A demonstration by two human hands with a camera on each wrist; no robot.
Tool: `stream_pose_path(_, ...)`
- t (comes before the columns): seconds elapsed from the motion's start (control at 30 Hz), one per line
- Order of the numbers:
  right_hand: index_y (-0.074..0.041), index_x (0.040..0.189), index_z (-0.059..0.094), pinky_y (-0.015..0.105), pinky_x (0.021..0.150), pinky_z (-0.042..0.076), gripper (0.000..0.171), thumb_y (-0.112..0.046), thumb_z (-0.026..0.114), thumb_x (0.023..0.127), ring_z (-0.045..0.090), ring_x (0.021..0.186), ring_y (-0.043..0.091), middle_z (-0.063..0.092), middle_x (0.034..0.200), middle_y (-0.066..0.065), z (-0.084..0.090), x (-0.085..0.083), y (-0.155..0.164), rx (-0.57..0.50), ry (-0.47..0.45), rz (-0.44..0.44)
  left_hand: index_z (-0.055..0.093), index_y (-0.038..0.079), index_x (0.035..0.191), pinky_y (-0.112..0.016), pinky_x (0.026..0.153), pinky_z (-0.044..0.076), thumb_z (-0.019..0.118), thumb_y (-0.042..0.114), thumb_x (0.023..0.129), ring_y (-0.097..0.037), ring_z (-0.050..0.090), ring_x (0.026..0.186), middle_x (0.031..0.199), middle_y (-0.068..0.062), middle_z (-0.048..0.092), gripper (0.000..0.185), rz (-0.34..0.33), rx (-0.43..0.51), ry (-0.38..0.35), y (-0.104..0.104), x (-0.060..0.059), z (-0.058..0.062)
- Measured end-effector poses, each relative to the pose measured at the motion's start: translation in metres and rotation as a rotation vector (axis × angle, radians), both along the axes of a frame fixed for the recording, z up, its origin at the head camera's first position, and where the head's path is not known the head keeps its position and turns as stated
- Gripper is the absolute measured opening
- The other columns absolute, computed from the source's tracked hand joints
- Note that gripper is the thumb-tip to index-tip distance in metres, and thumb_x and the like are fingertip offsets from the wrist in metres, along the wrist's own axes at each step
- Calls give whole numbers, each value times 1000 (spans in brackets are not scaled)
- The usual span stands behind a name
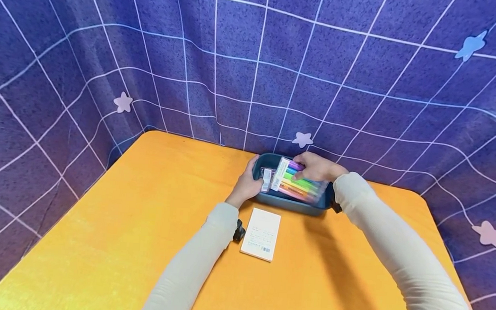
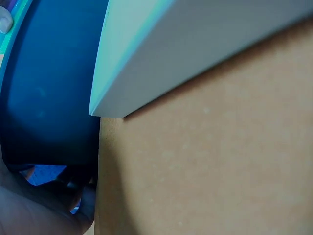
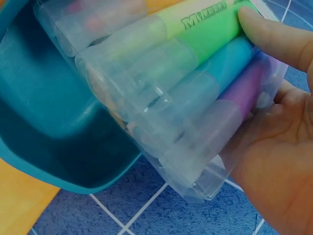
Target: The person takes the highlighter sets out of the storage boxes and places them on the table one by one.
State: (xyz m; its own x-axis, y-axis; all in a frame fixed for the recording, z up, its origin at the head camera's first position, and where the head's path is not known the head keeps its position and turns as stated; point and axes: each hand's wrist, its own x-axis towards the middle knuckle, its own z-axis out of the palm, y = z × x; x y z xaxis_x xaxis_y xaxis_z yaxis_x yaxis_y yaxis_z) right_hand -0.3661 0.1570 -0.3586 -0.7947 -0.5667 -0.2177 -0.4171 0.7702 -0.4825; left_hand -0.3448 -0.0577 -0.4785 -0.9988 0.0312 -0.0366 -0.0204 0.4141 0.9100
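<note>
The right hand [image 1: 317,168] was curled round a clear pack of highlighters [image 1: 297,184] — thumb on the green barrel, fingers underneath — holding it tilted over the blue tray [image 1: 289,202] at the far edge of the orange table [image 1: 110,241]. The left hand [image 1: 248,183] gripped the tray's left end, fingers wrapped over its rim beside a smaller packet [image 1: 266,179] inside. Just in front of the tray lay a white notepad [image 1: 261,234], flat and apart from both hands, with a small black clip-like thing [image 1: 238,231] by the left sleeve. The star-patterned purple cloth [image 1: 253,70] hung close behind. The tray's floor was largely hidden by the pack — and the left wrist view showed little beyond the tray's wall and the notepad's corner.
</note>
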Motion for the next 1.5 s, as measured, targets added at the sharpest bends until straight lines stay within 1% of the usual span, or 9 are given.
stream_pose_path(0.17,-3,107,68,31,85,45,18,-9,71,90,55,86,16,67,94,5,6,3,3,-1,12,12,18,36,160,-60,115,38,54,13,97,-41,45,142,163,-14,36,77,2,0,4,0,-2,1)
stream_pose_path(0.6,-3,105,67,33,85,47,17,-9,71,90,56,83,17,68,94,7,10,8,9,-5,20,-14,18,36,160,-58,118,35,55,12,98,-39,40,146,163,-14,35,77,-10,14,1,1,-1,0)
stream_pose_path(0.8,-4,109,67,35,86,48,19,-9,71,91,57,83,17,69,95,7,18,15,11,24,52,4,17,37,160,-59,118,36,55,12,98,-40,40,146,163,-14,35,76,-17,8,-5,1,-2,1)
stream_pose_path(1.03,-7,99,66,32,81,46,12,-7,72,89,54,79,16,67,88,5,23,20,8,-4,100,37,17,36,160,-58,113,41,54,13,98,-40,44,142,163,-14,35,76,-16,11,-5,-1,-1,0)
stream_pose_path(1.13,-8,96,65,32,79,44,10,-8,73,89,52,76,16,64,85,4,24,20,6,-9,114,46,17,37,160,-53,104,49,54,14,98,-39,52,134,163,-13,36,76,-13,1,-15,0,-1,-1)
stream_pose_path(1.2,-8,94,64,31,77,43,10,-8,73,89,50,74,16,62,82,3,25,21,5,-4,124,47,16,38,160,-45,87,53,54,14,98,-39,59,120,162,-13,37,76,-19,-2,-21,0,-1,-2)
stream_pose_path(1.27,-9,91,63,30,74,41,11,-9,74,89,48,72,15,58,79,1,27,22,5,-2,131,52,16,38,160,-38,70,49,54,14,98,-36,62,103,161,-14,39,76,-20,-5,-22,0,-2,-2)
stream_pose_path(1.4,-9,86,58,31,72,38,16,-8,74,88,43,70,15,47,73,-1,32,25,4,-12,142,59,16,37,160,-29,53,37,54,13,98,-25,51,67,158,-15,42,77,-21,-9,-24,0,-3,-1)
stream_pose_path(1.5,-9,85,58,32,73,38,16,-8,73,88,44,70,16,46,73,-1,36,28,4,-19,153,64,16,38,160,-29,52,37,54,13,98,-20,43,58,158,-15,42,77,-19,-10,-26,-1,-4,-1)
